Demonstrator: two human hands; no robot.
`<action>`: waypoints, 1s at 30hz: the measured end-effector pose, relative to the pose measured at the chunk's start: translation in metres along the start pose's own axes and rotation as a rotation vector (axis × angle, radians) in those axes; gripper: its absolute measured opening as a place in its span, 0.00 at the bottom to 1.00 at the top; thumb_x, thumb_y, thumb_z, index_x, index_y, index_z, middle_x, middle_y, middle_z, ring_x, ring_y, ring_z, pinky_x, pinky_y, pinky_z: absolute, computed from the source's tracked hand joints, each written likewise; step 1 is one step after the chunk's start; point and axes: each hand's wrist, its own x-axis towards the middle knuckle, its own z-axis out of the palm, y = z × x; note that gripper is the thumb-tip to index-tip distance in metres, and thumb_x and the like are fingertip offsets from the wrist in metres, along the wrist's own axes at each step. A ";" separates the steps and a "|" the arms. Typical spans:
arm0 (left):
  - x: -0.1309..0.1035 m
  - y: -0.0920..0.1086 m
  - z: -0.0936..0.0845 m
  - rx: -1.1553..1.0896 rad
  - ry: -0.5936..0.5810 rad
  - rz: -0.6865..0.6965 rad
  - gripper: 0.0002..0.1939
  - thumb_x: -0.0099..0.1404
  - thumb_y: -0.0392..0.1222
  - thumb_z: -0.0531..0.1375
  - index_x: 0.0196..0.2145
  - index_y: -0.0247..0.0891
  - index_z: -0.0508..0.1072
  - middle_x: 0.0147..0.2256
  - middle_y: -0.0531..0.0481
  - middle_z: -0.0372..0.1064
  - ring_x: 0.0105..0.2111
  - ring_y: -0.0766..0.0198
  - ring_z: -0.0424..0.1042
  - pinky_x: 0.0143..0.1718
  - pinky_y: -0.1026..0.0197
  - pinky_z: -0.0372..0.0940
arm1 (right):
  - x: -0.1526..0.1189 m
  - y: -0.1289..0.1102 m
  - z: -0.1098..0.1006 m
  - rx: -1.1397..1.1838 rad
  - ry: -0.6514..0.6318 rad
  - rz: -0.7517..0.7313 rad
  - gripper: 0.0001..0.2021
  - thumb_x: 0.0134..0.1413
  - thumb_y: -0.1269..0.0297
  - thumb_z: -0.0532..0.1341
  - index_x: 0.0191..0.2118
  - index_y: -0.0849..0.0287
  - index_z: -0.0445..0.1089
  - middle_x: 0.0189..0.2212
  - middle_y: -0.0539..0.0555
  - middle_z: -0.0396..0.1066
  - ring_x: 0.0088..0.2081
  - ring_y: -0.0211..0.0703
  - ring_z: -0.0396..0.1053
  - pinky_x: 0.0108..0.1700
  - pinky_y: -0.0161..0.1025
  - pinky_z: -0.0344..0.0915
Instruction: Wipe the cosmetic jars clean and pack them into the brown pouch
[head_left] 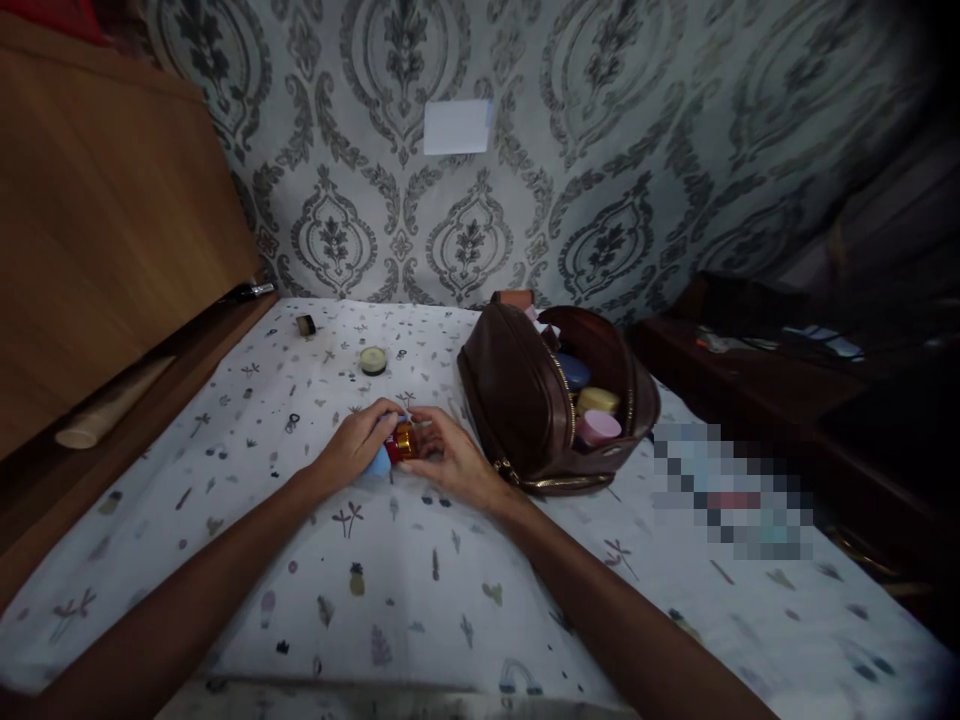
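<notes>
Between my two hands, just above the patterned white sheet, is a small red jar [392, 445] with a shiny gold lid. My left hand [352, 445] presses a light blue cloth [378, 463] against the jar's left side; its fingertips are partly hidden. From the right, my right hand [459, 460] grips the gold end between thumb and fingers. Farther back on the sheet lie a round pale-topped container [373, 360] and a small dark container [305, 325] on its side. Beside my right hand stands a brown bag [510, 385], unzipped, holding pink, yellow and blue items.
A wooden panel [112, 190] borders the left side, with a pale rolled tube [112, 405] on its ledge. Patterned wallpaper [322, 120] rises behind. Dark furniture [750, 375] stands at right, and a blurred-out patch covers something on the sheet near it.
</notes>
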 end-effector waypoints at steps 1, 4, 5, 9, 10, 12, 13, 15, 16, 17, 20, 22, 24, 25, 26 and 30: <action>-0.001 0.001 0.001 0.021 0.013 0.015 0.20 0.72 0.55 0.46 0.43 0.39 0.71 0.37 0.50 0.74 0.37 0.59 0.72 0.42 0.59 0.65 | 0.000 0.002 0.000 -0.006 0.009 0.029 0.32 0.46 0.53 0.74 0.56 0.56 0.67 0.48 0.57 0.70 0.43 0.44 0.71 0.42 0.41 0.71; -0.002 0.003 0.004 0.053 0.030 0.029 0.19 0.72 0.54 0.47 0.43 0.40 0.71 0.37 0.49 0.74 0.38 0.59 0.73 0.43 0.58 0.64 | 0.001 0.004 0.001 -0.018 -0.011 0.067 0.28 0.46 0.52 0.73 0.51 0.59 0.70 0.41 0.54 0.73 0.41 0.44 0.72 0.40 0.40 0.71; -0.002 0.003 0.004 0.054 0.032 0.023 0.19 0.72 0.54 0.47 0.43 0.40 0.71 0.37 0.49 0.74 0.37 0.59 0.73 0.43 0.58 0.64 | 0.001 0.004 0.001 -0.011 -0.023 0.069 0.28 0.46 0.52 0.73 0.51 0.59 0.70 0.40 0.54 0.74 0.40 0.44 0.72 0.40 0.40 0.71; 0.001 0.002 0.001 0.024 0.013 -0.025 0.20 0.72 0.55 0.46 0.40 0.40 0.71 0.31 0.52 0.72 0.32 0.60 0.71 0.39 0.59 0.64 | -0.001 0.001 0.002 0.011 -0.028 -0.018 0.28 0.48 0.51 0.73 0.53 0.58 0.70 0.45 0.56 0.74 0.43 0.45 0.74 0.43 0.42 0.73; 0.001 0.002 0.000 0.010 0.008 -0.039 0.21 0.72 0.56 0.46 0.39 0.39 0.71 0.31 0.52 0.71 0.32 0.60 0.71 0.38 0.59 0.63 | -0.002 0.000 0.002 -0.016 -0.023 -0.071 0.27 0.51 0.52 0.72 0.54 0.57 0.69 0.47 0.56 0.73 0.45 0.46 0.74 0.45 0.43 0.74; 0.003 0.001 -0.002 -0.033 -0.007 -0.059 0.24 0.72 0.59 0.45 0.37 0.39 0.71 0.31 0.52 0.71 0.33 0.60 0.70 0.39 0.59 0.63 | -0.004 -0.004 0.002 -0.137 -0.017 -0.193 0.23 0.56 0.55 0.68 0.56 0.55 0.68 0.50 0.57 0.71 0.50 0.48 0.73 0.51 0.47 0.73; 0.004 0.000 -0.003 -0.066 -0.013 -0.066 0.25 0.71 0.60 0.45 0.36 0.39 0.71 0.32 0.51 0.72 0.35 0.59 0.71 0.41 0.59 0.64 | -0.005 -0.006 0.002 -0.216 -0.022 -0.251 0.22 0.59 0.57 0.67 0.57 0.54 0.67 0.51 0.58 0.71 0.52 0.49 0.71 0.54 0.49 0.72; 0.005 -0.002 -0.004 -0.166 -0.037 -0.087 0.27 0.71 0.62 0.46 0.35 0.38 0.72 0.34 0.50 0.73 0.38 0.58 0.71 0.44 0.58 0.64 | -0.008 -0.011 0.002 -0.362 -0.034 -0.339 0.22 0.62 0.62 0.64 0.60 0.52 0.64 0.54 0.59 0.69 0.56 0.51 0.69 0.58 0.52 0.70; 0.006 -0.004 -0.004 -0.227 -0.055 -0.106 0.27 0.70 0.64 0.47 0.35 0.38 0.72 0.35 0.49 0.73 0.39 0.57 0.72 0.45 0.58 0.65 | -0.009 -0.013 0.002 -0.415 -0.040 -0.365 0.23 0.62 0.64 0.63 0.61 0.51 0.63 0.55 0.60 0.69 0.57 0.52 0.68 0.59 0.53 0.69; 0.007 -0.005 -0.003 -0.286 -0.072 -0.127 0.28 0.70 0.64 0.47 0.35 0.38 0.72 0.36 0.49 0.74 0.40 0.57 0.72 0.45 0.57 0.65 | -0.010 -0.015 0.002 -0.449 -0.040 -0.380 0.23 0.63 0.65 0.63 0.62 0.50 0.63 0.56 0.60 0.68 0.58 0.52 0.67 0.59 0.53 0.69; 0.008 -0.007 0.000 -0.381 -0.074 -0.161 0.28 0.68 0.66 0.50 0.35 0.38 0.73 0.35 0.49 0.74 0.39 0.57 0.72 0.45 0.57 0.66 | -0.011 -0.020 0.003 -0.479 -0.035 -0.351 0.22 0.62 0.67 0.62 0.61 0.50 0.63 0.58 0.60 0.66 0.60 0.52 0.66 0.60 0.54 0.67; 0.008 -0.005 0.002 -0.372 -0.024 -0.157 0.27 0.68 0.65 0.50 0.35 0.38 0.73 0.34 0.49 0.73 0.39 0.57 0.71 0.43 0.58 0.66 | -0.011 -0.021 0.005 -0.442 -0.019 -0.253 0.24 0.60 0.68 0.64 0.60 0.51 0.63 0.58 0.59 0.65 0.59 0.51 0.67 0.59 0.52 0.68; 0.006 -0.001 0.004 -0.322 0.030 -0.145 0.25 0.69 0.63 0.49 0.35 0.38 0.72 0.33 0.50 0.72 0.37 0.58 0.71 0.43 0.58 0.65 | -0.011 -0.022 0.006 -0.365 -0.007 -0.105 0.28 0.56 0.66 0.67 0.60 0.52 0.61 0.52 0.58 0.69 0.53 0.50 0.71 0.53 0.50 0.71; 0.005 0.002 0.004 -0.277 0.050 -0.132 0.24 0.70 0.61 0.49 0.36 0.38 0.71 0.32 0.51 0.71 0.36 0.59 0.71 0.42 0.59 0.64 | -0.010 -0.022 0.007 -0.321 -0.007 -0.032 0.30 0.54 0.64 0.69 0.60 0.53 0.61 0.49 0.56 0.71 0.49 0.49 0.73 0.51 0.49 0.72; 0.003 0.005 0.005 -0.221 0.065 -0.110 0.22 0.71 0.59 0.49 0.36 0.38 0.71 0.32 0.51 0.71 0.36 0.60 0.70 0.42 0.59 0.64 | -0.009 -0.021 0.008 -0.278 -0.012 0.025 0.31 0.52 0.62 0.71 0.60 0.54 0.61 0.45 0.54 0.73 0.45 0.48 0.74 0.48 0.48 0.72; -0.001 0.015 0.005 -0.039 0.105 -0.015 0.19 0.72 0.55 0.49 0.36 0.39 0.69 0.30 0.52 0.70 0.32 0.61 0.69 0.39 0.60 0.62 | -0.007 -0.017 0.012 -0.143 0.027 0.090 0.26 0.51 0.59 0.71 0.54 0.57 0.67 0.39 0.52 0.75 0.40 0.44 0.73 0.45 0.42 0.70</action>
